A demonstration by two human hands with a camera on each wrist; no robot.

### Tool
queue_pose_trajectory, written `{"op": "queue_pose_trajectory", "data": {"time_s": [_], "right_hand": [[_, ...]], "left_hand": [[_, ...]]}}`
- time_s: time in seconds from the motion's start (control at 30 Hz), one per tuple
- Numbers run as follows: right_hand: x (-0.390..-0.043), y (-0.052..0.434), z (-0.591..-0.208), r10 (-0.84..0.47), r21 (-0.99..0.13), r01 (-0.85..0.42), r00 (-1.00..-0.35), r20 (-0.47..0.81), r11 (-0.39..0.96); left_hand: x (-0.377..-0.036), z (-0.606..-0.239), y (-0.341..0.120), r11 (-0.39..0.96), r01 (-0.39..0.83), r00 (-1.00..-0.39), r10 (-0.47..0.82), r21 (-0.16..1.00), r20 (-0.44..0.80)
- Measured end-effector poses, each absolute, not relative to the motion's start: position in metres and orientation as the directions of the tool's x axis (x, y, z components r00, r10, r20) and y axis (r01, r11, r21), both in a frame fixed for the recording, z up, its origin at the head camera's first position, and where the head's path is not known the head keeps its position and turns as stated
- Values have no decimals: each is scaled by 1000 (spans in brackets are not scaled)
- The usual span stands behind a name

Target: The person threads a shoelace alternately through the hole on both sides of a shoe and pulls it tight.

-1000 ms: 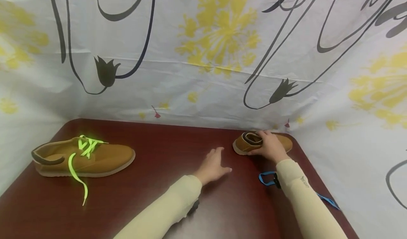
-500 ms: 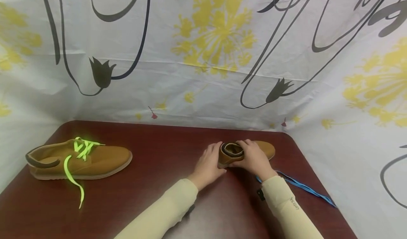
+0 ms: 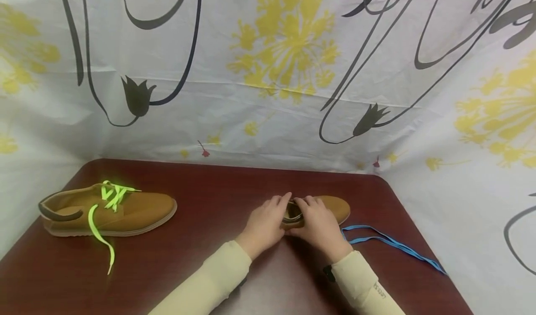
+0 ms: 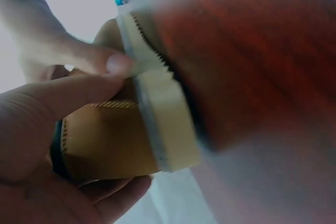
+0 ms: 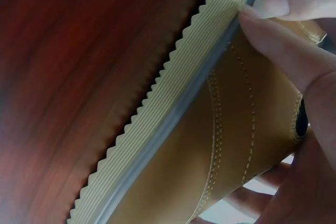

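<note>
Two tan shoes sit on the desk (image 3: 209, 184). Both hands, left hand (image 3: 264, 224) and right hand (image 3: 320, 226), curl their fingers around the unlaced shoe (image 3: 332, 205) at centre-right; one blue lace (image 3: 389, 243) lies beside it, one laced shoe (image 3: 109, 208) well apart at left.

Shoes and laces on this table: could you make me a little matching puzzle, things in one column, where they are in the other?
Things:
1. green lace
2. blue lace
3. unlaced shoe
4. laced shoe

Places:
A. lying loose on the table's right side
B. between both hands
C. threaded through a shoe's eyelets
D. on the table's left side, untouched

Pairs: 1-C, 2-A, 3-B, 4-D
</note>
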State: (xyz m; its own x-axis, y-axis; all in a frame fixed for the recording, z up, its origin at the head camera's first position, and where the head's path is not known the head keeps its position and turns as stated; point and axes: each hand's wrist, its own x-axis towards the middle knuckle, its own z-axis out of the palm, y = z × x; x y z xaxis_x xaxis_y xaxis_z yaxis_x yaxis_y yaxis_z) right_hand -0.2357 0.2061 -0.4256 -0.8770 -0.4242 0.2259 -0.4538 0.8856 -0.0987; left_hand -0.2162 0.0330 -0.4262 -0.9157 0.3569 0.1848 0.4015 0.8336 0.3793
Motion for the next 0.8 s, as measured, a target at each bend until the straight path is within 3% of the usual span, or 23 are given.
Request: {"op": "queue_pose_trajectory", "data": {"time_s": [0.17, 0.37, 0.53, 0.8], "right_hand": [[-226, 198, -425, -435, -107, -466, -871, 228, 878], [-219, 193, -426, -448, -160, -487, -865, 225, 859], [-210, 195, -427, -463, -270, -500, -865, 190, 823], [-203, 225, -425, -477, -315, -530, -848, 231, 787]], "left_hand": [[-207, -421, 27, 869, 396, -918, 362, 297, 164], [-196, -421, 14, 871, 404, -914, 372, 278, 164], [-189, -423, -11, 847, 433, -899, 381, 310, 213], [-180, -422, -46, 813, 420, -908, 380, 405, 179]]}}
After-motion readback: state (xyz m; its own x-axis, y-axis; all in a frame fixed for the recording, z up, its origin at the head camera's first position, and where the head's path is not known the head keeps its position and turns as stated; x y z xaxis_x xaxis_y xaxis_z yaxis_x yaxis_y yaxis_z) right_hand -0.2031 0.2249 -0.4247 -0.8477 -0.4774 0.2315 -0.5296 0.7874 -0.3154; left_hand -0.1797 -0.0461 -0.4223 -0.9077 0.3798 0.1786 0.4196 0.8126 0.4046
